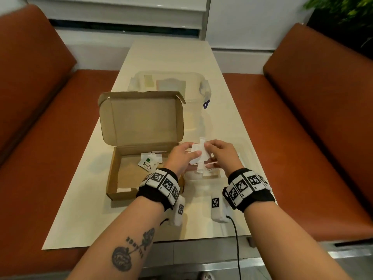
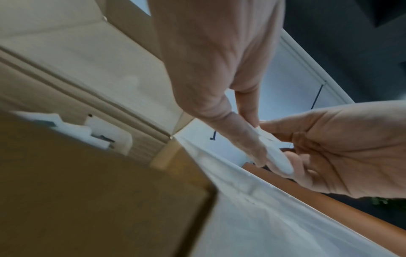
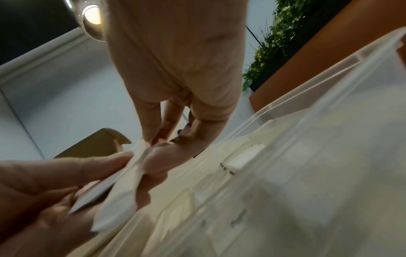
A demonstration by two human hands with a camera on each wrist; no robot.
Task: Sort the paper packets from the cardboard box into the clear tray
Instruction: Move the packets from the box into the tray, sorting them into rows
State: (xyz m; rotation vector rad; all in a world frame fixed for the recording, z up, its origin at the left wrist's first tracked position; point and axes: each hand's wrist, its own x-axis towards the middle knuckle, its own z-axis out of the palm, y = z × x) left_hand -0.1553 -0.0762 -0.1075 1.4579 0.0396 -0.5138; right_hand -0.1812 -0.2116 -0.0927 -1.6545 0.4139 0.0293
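White paper packets (image 1: 198,156): pinched between left hand (image 1: 182,156) and right hand (image 1: 221,153), fingers curled, fanned over the clear tray (image 1: 240,158) for separating. Remainder lies in the cardboard box (image 1: 129,174), tabletop's near-left edge.

We can't count the white packets (image 1: 198,156) pinched between the left hand (image 1: 182,156) and right hand (image 1: 221,154): fingers cover most of them and both wrist views are motion-blurred. The clear tray (image 1: 232,158) under the hands is nearly all hidden in the head view, its compartments and contents a smear from the right wrist. The near-right corner of the cardboard box (image 1: 115,178) sits behind the left wristband, and print on the box packets is unreadable except "Stevia".
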